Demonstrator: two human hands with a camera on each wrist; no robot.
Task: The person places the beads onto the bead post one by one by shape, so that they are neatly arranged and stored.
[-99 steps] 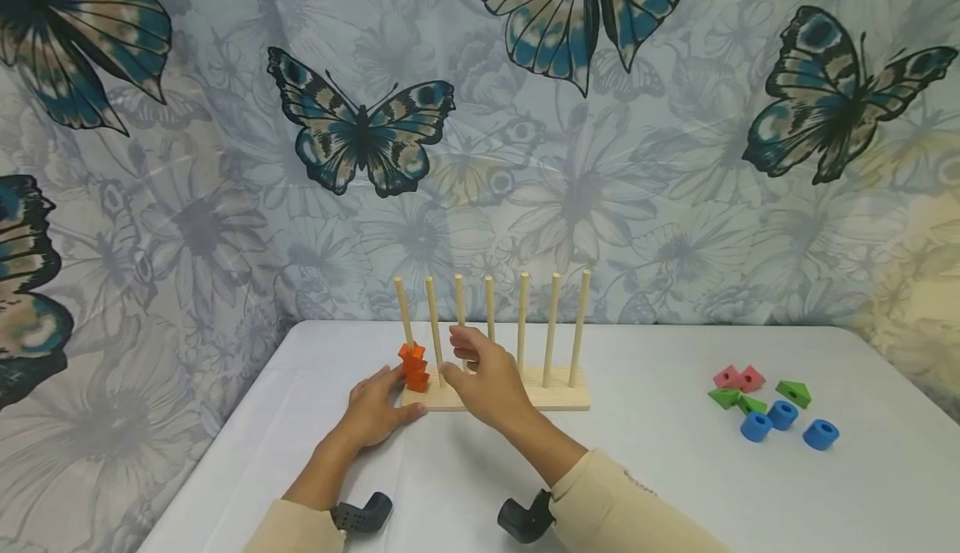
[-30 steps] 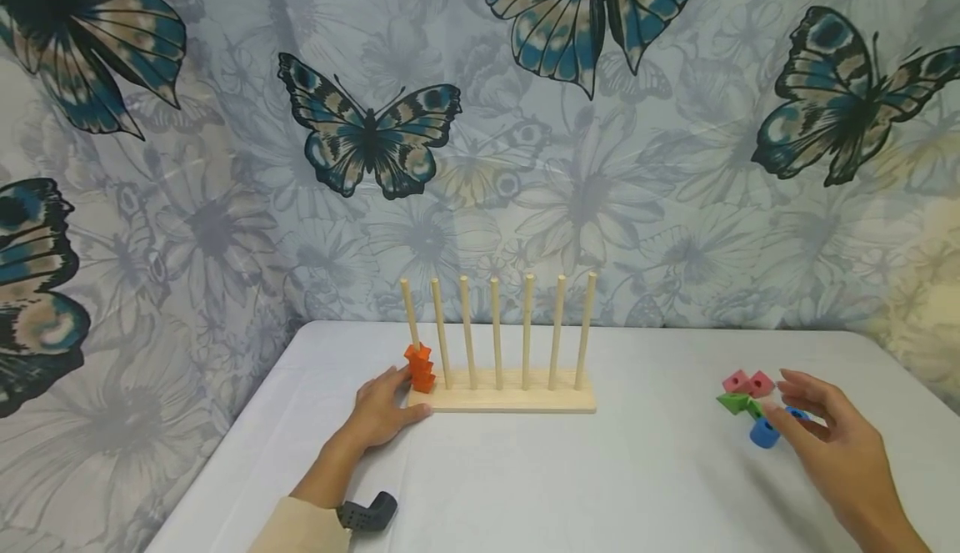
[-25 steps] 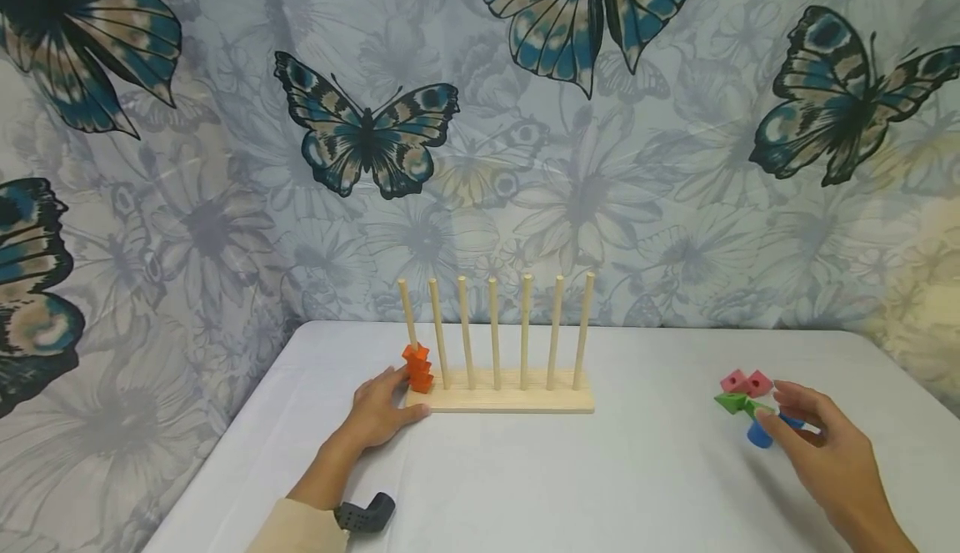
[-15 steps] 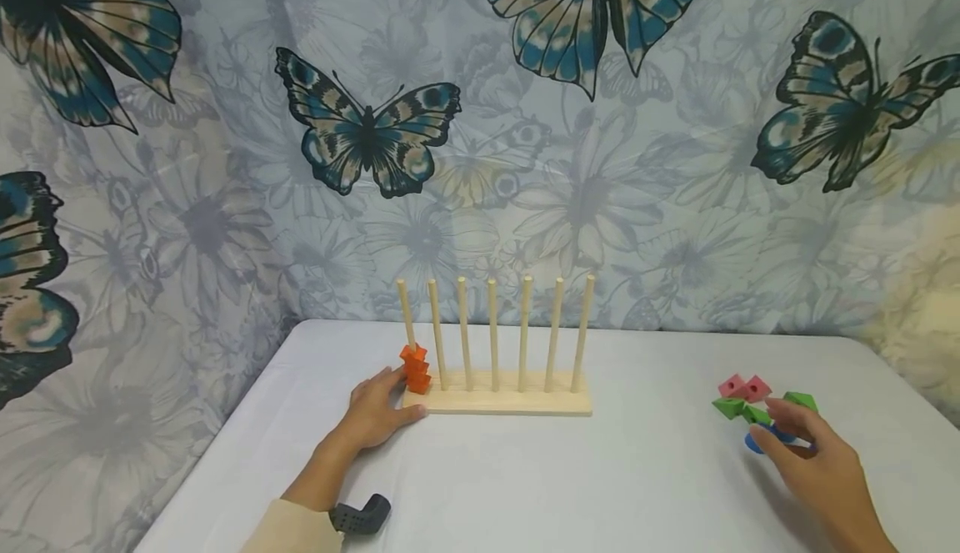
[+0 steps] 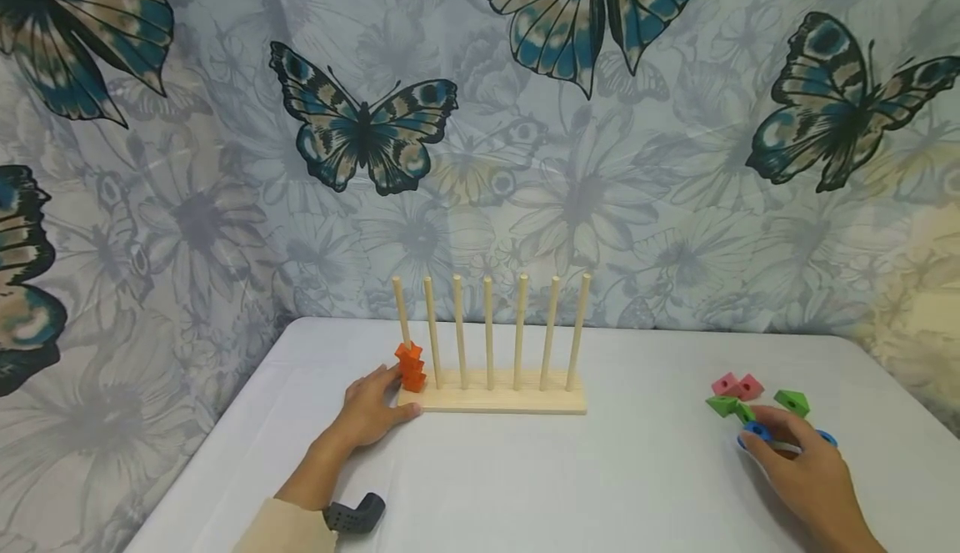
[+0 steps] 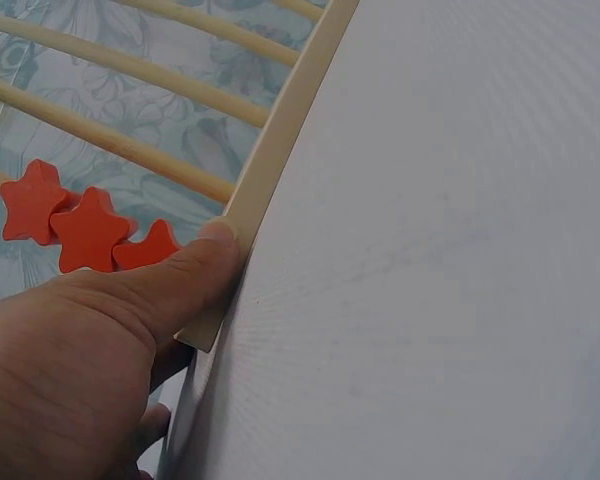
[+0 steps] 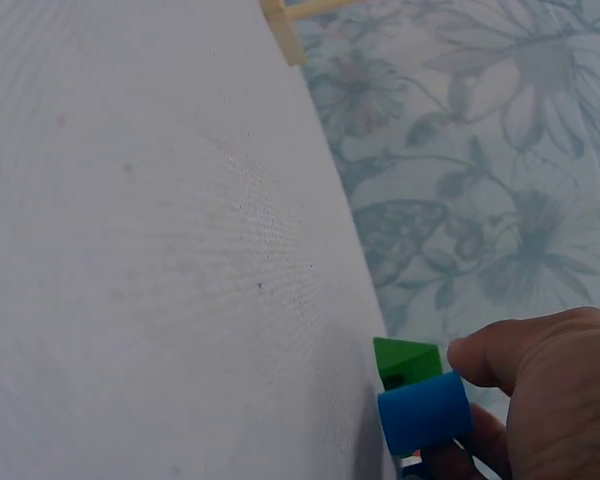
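Butterfly-and-flower-printed cloth (image 5: 585,194) behind, white-covered table (image 5: 570,478) below. On the right, thumb and fingers of the right hand (image 5: 806,474) bent around a drilled blue cylinder (image 7: 425,412), with thumb tip to one side and fingertips to the other; apparently grasping it near the upper end, though cannot tell how firmly, or whether clear of the table. Partly hidden beyond the knuckles, another blue cylinder (image 5: 827,437). Just past the fingertips, two green triangular prisms (image 5: 722,405) close together, with a third green prism (image 5: 792,403) a little apart, farther right. Behind these, two pink blocks (image 5: 750,387) touching, both drilled.

Well apart on the left, left hand (image 5: 367,411) grasping the end of a seven-peg wooden board (image 5: 510,403), thumb on the front edge, other fingers around the far side. Beside those fingers, three orange-red stars (image 6: 90,232) stacked on the leftmost peg (image 5: 402,311). At the left wrist, a beige sleeve (image 5: 288,528) and a black curved mount (image 5: 356,515).
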